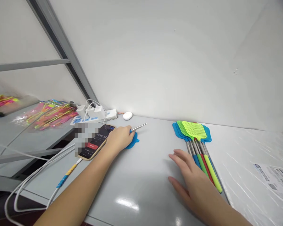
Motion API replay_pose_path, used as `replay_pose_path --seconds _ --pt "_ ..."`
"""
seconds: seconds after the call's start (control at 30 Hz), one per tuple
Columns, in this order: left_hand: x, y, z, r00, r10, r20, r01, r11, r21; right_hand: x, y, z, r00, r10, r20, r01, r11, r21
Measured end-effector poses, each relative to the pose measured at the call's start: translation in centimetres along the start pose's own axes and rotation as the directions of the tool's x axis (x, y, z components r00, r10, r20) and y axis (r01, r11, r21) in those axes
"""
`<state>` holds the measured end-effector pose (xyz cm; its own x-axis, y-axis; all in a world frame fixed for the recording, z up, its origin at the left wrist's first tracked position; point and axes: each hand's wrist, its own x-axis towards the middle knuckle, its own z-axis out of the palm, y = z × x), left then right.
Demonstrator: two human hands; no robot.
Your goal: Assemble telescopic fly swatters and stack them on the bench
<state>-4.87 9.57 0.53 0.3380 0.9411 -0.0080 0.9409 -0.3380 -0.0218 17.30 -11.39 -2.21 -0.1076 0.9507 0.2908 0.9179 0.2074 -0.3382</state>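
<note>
My left hand (121, 138) is closed on a blue fly swatter handle, and its thin metal rod (139, 126) sticks out to the right. Partly hidden beneath that hand, a blue fly swatter head (132, 143) lies on the grey table (141, 175), its short stub pointing right. My right hand (191, 179) is open, palm turned left and fingers apart, with nothing in it. Right beside it lies a stack of fly swatters (195, 131) with blue, green and yellow heads and metal rods. Their coloured grips (211, 169) run towards me, partly behind my right hand.
A phone (97, 142) showing a timer lies left of my left hand. Behind it are a power strip (91, 119) with white plugs and a round white device (127, 116). White cables (37, 175) loop at left. Bagged colourful items (53, 114) lie beyond the metal frame; plastic-wrapped material (257, 163) is at right.
</note>
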Motion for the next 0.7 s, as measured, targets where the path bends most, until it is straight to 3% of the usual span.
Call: replay_pose_path --seconds 0.1,0.2,0.33,0.43,0.57,0.7 --pt "0.1 0.3 0.7 0.999 0.033 0.033 -0.032 0.999 -0.015 -0.2 -0.7 0.5 0.988 -0.040 0.150 0.040 0.999 0.005" --pt "-0.8 2.3 1.0 0.985 0.170 0.035 -0.168 0.984 -0.052 -0.1 -1.4 1.1 0.952 -0.044 0.302 0.037 0.999 0.029" --pt "-2.9 5.2 0.9 0.916 0.398 0.043 -0.390 0.911 -0.135 0.1 -1.7 1.9 0.916 -0.019 0.400 0.017 1.000 0.007" --pt "-3.8 6.1 0.8 0.871 0.491 -0.029 -0.483 0.843 -0.239 0.1 -1.6 2.3 0.912 -0.046 0.408 0.050 0.999 0.000" --pt "-3.4 5.5 1.0 0.931 0.339 -0.134 -0.362 0.900 -0.242 0.0 -1.5 2.4 0.924 -0.124 0.361 0.131 0.991 0.007" --pt "-2.3 4.0 1.1 0.980 0.176 -0.089 -0.188 0.969 -0.159 -0.1 -1.7 2.5 0.963 -0.107 0.247 0.114 0.993 -0.014"
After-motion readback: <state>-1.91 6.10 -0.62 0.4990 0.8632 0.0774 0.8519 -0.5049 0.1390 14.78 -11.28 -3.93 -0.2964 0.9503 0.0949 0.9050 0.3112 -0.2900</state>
